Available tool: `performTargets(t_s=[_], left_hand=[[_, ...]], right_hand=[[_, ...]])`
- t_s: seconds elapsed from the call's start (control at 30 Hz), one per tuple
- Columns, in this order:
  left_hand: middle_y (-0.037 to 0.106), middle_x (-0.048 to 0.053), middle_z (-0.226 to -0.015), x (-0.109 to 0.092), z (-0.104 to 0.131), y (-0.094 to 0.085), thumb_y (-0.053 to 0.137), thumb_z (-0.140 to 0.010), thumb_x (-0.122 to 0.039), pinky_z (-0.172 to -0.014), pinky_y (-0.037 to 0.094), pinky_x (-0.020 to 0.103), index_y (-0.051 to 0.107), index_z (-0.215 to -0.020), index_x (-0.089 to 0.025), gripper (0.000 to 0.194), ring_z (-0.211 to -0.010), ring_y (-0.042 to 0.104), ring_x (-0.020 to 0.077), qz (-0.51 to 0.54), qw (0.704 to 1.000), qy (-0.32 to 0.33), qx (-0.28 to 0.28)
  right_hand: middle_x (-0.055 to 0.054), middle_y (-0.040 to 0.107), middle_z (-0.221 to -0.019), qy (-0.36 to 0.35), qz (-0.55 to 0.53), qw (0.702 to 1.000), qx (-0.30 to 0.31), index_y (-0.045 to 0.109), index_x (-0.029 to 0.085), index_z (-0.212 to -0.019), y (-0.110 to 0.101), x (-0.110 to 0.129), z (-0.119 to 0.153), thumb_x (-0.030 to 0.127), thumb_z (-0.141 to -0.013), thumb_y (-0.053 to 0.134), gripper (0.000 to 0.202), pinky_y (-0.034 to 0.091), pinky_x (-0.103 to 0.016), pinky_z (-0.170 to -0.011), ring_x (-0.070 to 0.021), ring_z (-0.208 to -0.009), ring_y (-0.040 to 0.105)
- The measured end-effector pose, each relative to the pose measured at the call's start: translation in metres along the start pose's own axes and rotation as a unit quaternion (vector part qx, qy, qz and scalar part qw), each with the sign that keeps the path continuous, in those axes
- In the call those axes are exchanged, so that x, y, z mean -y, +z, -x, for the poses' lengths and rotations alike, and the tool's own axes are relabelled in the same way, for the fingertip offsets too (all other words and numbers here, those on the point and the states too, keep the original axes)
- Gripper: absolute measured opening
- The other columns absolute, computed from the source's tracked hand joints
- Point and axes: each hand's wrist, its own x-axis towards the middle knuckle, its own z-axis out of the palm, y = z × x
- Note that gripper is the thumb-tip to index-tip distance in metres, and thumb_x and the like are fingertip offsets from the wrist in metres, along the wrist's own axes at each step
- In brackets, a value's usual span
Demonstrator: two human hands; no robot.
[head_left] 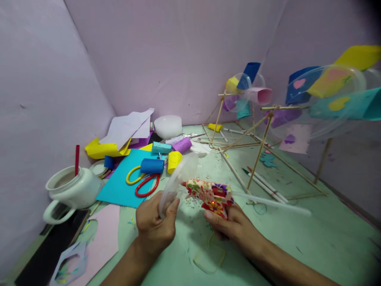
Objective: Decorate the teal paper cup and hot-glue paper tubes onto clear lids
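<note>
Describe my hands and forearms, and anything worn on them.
The left hand and right hand are ungloved; no ring, watch or bracelet shows. The left forearm and right forearm are bare, with no sleeve, cuff or marking in view.

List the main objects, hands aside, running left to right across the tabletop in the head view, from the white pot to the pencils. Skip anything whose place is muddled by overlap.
White pot → scissors → clear disc → glue gun → pencils
</note>
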Motion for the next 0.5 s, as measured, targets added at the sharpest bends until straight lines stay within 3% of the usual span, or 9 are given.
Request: performTargets(t_s=[0.1, 0.2, 0.27, 0.33, 0.4, 0.5], left_hand=[[0.061, -0.001, -0.052, 0.004, 0.004, 0.0, 0.059, -0.075, -0.01, -0.045, 0.041, 0.022, 0.059, -0.07, -0.017, 0.01, -0.043, 0.057, 0.0115, -0.041, 0.996, 0.076, -0.01], [0.068, 0.005, -0.063, 0.008, 0.006, -0.003, 0.053, -0.074, -0.006, -0.05, 0.044, 0.024, 0.061, -0.085, -0.014, 0.016, -0.054, 0.063, 0.0156, -0.055, 0.987, 0.152, 0.012], [0.071, 0.01, -0.071, 0.009, 0.005, -0.006, 0.046, -0.073, -0.007, -0.052, 0.048, 0.027, 0.06, -0.092, -0.011, 0.024, -0.062, 0.067, 0.0188, -0.057, 0.977, 0.204, 0.036], [0.072, 0.012, -0.072, 0.009, 0.003, -0.009, 0.043, -0.071, -0.009, -0.053, 0.05, 0.028, 0.06, -0.095, -0.01, 0.029, -0.063, 0.068, 0.02, -0.067, 0.969, 0.232, 0.053], [0.072, 0.012, -0.072, 0.007, 0.001, -0.01, 0.043, -0.069, -0.01, -0.053, 0.05, 0.027, 0.06, -0.095, -0.012, 0.031, -0.062, 0.068, 0.0197, -0.072, 0.969, 0.23, 0.058], [0.072, 0.009, -0.07, 0.004, 0.003, -0.008, 0.048, -0.068, -0.007, -0.054, 0.05, 0.025, 0.06, -0.093, -0.014, 0.028, -0.062, 0.068, 0.0182, -0.064, 0.979, 0.19, 0.043]], right_hand=[[0.008, 0.038, -0.042, 0.114, -0.221, 0.967, 0.062, 0.042, 0.02, -0.053, -0.002, 0.001, -0.002, 0.055, -0.072, 0.065, 0.046, 0.024, -0.018, -0.032, -0.0047, -0.032, 0.03], [0.011, 0.037, -0.043, 0.205, -0.395, 0.883, 0.149, 0.042, 0.019, -0.059, -0.009, 0.001, -0.006, 0.049, -0.065, 0.075, 0.045, 0.02, -0.015, -0.028, -0.0023, -0.029, 0.026], [0.011, 0.034, -0.037, 0.257, -0.443, 0.82, 0.255, 0.039, 0.019, -0.055, -0.016, 0.0, -0.009, 0.053, -0.064, 0.074, 0.05, 0.016, -0.014, -0.026, -0.0018, -0.027, 0.02], [0.011, 0.029, -0.033, 0.275, -0.447, 0.787, 0.325, 0.036, 0.019, -0.051, -0.019, 0.0, -0.01, 0.059, -0.067, 0.068, 0.054, 0.014, -0.013, -0.026, -0.0017, -0.027, 0.016], [0.011, 0.027, -0.034, 0.256, -0.422, 0.815, 0.304, 0.035, 0.02, -0.051, -0.018, 0.001, -0.008, 0.059, -0.07, 0.065, 0.053, 0.015, -0.013, -0.027, -0.0021, -0.027, 0.016], [0.01, 0.032, -0.04, 0.164, -0.307, 0.925, 0.15, 0.04, 0.02, -0.054, -0.01, 0.003, -0.002, 0.057, -0.069, 0.066, 0.048, 0.02, -0.016, -0.03, -0.0038, -0.03, 0.026]])
